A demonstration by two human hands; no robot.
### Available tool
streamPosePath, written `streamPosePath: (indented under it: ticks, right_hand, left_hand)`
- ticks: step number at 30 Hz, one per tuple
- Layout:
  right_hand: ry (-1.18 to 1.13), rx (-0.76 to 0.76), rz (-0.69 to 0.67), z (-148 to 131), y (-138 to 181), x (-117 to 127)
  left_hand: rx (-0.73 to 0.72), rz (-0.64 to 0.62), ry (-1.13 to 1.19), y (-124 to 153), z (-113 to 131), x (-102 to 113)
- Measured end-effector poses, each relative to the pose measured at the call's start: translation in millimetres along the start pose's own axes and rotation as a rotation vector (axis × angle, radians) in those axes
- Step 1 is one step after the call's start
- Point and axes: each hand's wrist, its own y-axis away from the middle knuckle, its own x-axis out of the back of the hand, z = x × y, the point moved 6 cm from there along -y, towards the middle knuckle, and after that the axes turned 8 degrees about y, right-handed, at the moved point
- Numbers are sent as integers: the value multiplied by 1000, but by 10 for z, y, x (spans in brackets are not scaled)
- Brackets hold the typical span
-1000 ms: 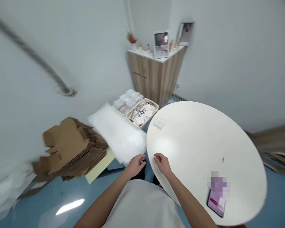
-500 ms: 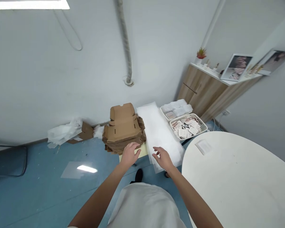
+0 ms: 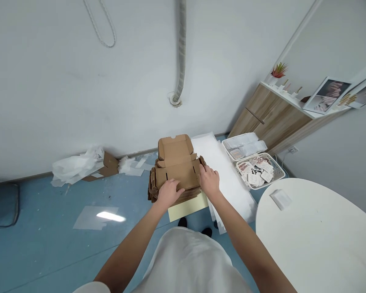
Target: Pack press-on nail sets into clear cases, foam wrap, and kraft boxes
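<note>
A stack of flattened brown cardboard boxes (image 3: 183, 170) lies in front of me, the top one unfolded with its lid panel towards the wall. My left hand (image 3: 170, 192) rests on the near left part of the top box, fingers laid on the cardboard and thumb apart. At the right edge of the stack, my right hand (image 3: 209, 182) has its fingers bent over the side flaps. A pale yellow surface (image 3: 187, 207) shows under the stack's near side. White foam sheets (image 3: 228, 183) lie just right of my right hand.
Two white baskets stand to the right, one with packets (image 3: 244, 142), the nearer (image 3: 260, 171) with small cards. A round white table (image 3: 317, 240) fills the right side. Behind is a wooden cabinet (image 3: 274, 110). Plastic wrapping (image 3: 76, 167) and an opened carton (image 3: 108, 166) lie along the wall.
Both hands have moved forward from above the near edge onto the cardboard stack. The view has turned a little to the left. The right hand now touches the stack's right edge.
</note>
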Motion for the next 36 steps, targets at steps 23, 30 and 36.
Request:
streamPosePath:
  ticks: [23,30,36]
  right_hand:
    - [-352,-198,-52,85,-100,105]
    - [-1111,-378,-110,237,-141,172]
    - [-1019,-295,-116,190,-112,346]
  left_hand:
    - [-98,-19,85,57,-14,119]
    - [-200,92,86,94,100,221]
    - [-346,130,86,96,225,228]
